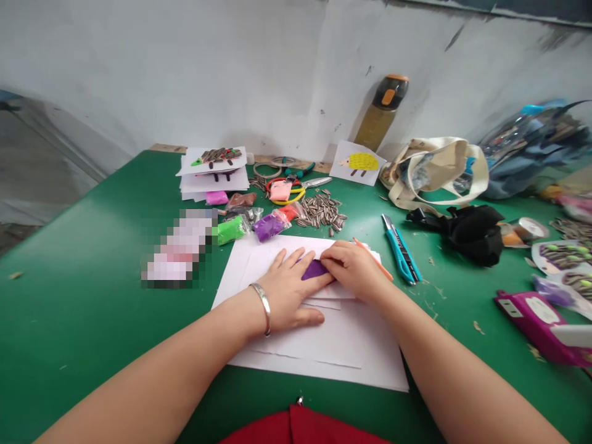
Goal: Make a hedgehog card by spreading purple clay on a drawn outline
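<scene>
My left hand (287, 296), with a silver bracelet on the wrist, lies flat on a stack of white paper (319, 373), its fingers spread around a flattened purple patch of modelling clay (314, 269). My right hand (352, 266) is at the clay's right edge with thumb and fingers pinched together. What the pinch holds, if anything, is too small to make out. Part of the clay is hidden under the fingers. Just beyond the right hand lies an orange pencil-like stick (380, 264). A pile of striped sunflower seeds (322, 211) sits past the paper's far edge.
Bagged clay, green (231, 230) and purple (268, 227), lies beyond the paper near scissors (318, 182). A teal utility knife (400, 250) with its blade showing lies right. Decorated animal cards (215, 166), a bottle (379, 114), a cloth bag (402, 182) and a magenta device (539, 324) surround the area.
</scene>
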`<state>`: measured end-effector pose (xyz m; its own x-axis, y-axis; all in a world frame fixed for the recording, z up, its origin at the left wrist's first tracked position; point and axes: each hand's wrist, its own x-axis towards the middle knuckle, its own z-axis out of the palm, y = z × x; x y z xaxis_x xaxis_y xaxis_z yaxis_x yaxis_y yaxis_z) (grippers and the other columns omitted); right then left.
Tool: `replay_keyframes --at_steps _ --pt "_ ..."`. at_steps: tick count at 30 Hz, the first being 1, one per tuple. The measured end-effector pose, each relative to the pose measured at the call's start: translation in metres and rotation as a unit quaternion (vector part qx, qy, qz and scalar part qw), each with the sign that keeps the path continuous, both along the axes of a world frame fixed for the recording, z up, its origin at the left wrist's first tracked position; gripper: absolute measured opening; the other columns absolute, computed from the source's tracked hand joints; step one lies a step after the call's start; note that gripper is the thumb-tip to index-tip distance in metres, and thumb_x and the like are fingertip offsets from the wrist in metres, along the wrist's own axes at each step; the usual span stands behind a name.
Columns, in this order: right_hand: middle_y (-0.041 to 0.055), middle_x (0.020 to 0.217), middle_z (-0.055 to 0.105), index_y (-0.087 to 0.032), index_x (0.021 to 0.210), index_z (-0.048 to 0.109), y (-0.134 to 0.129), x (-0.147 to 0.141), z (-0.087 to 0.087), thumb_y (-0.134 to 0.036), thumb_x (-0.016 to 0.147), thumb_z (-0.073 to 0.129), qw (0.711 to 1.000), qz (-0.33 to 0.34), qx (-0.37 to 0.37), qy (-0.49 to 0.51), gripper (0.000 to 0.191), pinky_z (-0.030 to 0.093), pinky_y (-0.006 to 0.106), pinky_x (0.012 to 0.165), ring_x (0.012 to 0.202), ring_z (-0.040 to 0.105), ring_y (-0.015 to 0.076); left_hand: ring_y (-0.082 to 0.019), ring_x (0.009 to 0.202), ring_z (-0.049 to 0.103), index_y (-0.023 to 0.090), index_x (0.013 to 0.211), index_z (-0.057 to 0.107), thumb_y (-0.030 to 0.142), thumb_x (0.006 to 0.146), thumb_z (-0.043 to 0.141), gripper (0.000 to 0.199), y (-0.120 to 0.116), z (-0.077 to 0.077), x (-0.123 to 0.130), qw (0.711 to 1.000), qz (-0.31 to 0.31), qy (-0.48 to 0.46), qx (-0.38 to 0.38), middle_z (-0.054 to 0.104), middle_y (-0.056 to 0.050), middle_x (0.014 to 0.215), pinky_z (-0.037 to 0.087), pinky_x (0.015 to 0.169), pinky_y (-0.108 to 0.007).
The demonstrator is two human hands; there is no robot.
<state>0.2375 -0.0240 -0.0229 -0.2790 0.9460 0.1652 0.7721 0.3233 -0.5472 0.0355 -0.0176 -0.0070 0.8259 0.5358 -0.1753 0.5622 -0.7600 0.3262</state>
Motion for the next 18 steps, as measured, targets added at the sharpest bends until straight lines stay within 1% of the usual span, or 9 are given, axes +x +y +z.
replay_keyframes --at_steps 3,6,9,10,12,14,16,18 --pt "0.0007 0.08 0.064 -0.022 0.081 0.071 -0.002 0.002 0.0 -0.015 0.089 0.054 1.0 -0.002 -0.006 0.001 0.019 0.04 0.029 0.076 0.076 0.057 0.0144 -0.044 0.141 0.017 0.038 0.147 0.031 0.062 0.08 0.059 0.076 0.001 0.0 -0.002 1.0 -0.008 -0.005 0.002 0.018 -0.013 0.158 0.016 0.108 -0.067" --pt "0.0004 0.079 0.063 -0.021 0.079 0.07 -0.005 0.003 0.001 -0.015 0.088 0.054 1.0 -0.001 -0.008 -0.009 0.019 0.039 0.029 0.076 0.076 0.057 0.0142 -0.043 0.14 0.022 0.032 0.144 0.038 0.06 0.08 0.061 0.074 0.003 0.002 -0.003 0.999 -0.023 -0.019 0.014 0.021 -0.016 0.156 0.02 0.109 -0.064" --pt "0.0003 0.079 0.063 -0.022 0.08 0.07 -0.007 0.003 0.002 -0.014 0.088 0.055 1.0 0.0 -0.002 -0.016 0.018 0.039 0.029 0.077 0.077 0.058 0.0145 -0.042 0.136 0.029 0.021 0.137 0.05 0.056 0.081 0.062 0.067 0.006 0.007 -0.006 0.998 -0.037 -0.034 0.034 0.033 -0.02 0.149 0.026 0.109 -0.057" --pt "0.0006 0.08 0.064 -0.022 0.08 0.07 -0.007 0.003 0.002 -0.014 0.088 0.055 1.0 -0.001 0.001 -0.016 0.018 0.039 0.029 0.077 0.078 0.058 0.0147 -0.041 0.135 0.032 0.02 0.133 0.053 0.055 0.082 0.062 0.062 0.008 0.009 -0.008 0.997 -0.04 -0.039 0.043 0.039 -0.02 0.145 0.028 0.109 -0.056" --pt "0.0013 0.08 0.064 -0.021 0.079 0.069 -0.006 0.003 0.002 -0.014 0.088 0.055 1.0 -0.002 0.002 -0.012 0.019 0.04 0.029 0.076 0.078 0.057 0.0153 -0.038 0.131 0.037 0.02 0.126 0.058 0.052 0.084 0.06 0.053 0.011 0.013 -0.01 0.996 -0.039 -0.046 0.061 0.048 -0.017 0.137 0.031 0.106 -0.055" --pt "0.002 0.08 0.064 -0.021 0.079 0.069 -0.005 0.003 0.001 -0.014 0.089 0.053 1.0 -0.006 0.002 -0.006 0.02 0.04 0.028 0.074 0.079 0.057 0.0157 -0.036 0.125 0.043 0.019 0.122 0.06 0.05 0.088 0.056 0.046 0.014 0.016 -0.013 0.996 -0.04 -0.047 0.062 0.054 -0.016 0.129 0.036 0.102 -0.052" --pt "0.0025 0.081 0.063 -0.021 0.079 0.068 -0.004 0.002 0.0 -0.015 0.09 0.052 1.0 -0.013 0.004 -0.007 0.021 0.041 0.028 0.074 0.08 0.057 0.0159 -0.033 0.118 0.049 0.018 0.119 0.061 0.048 0.09 0.054 0.043 0.016 0.016 -0.016 0.997 -0.046 -0.041 0.053 0.058 -0.015 0.123 0.04 0.098 -0.049" --pt "0.0028 0.083 0.063 -0.021 0.08 0.068 -0.003 0.001 -0.001 -0.016 0.091 0.052 1.0 -0.016 0.01 -0.016 0.021 0.041 0.028 0.074 0.08 0.057 0.0161 -0.032 0.114 0.05 0.018 0.119 0.062 0.049 0.088 0.055 0.044 0.016 0.014 -0.017 0.997 -0.05 -0.033 0.049 0.058 -0.014 0.12 0.041 0.096 -0.048"
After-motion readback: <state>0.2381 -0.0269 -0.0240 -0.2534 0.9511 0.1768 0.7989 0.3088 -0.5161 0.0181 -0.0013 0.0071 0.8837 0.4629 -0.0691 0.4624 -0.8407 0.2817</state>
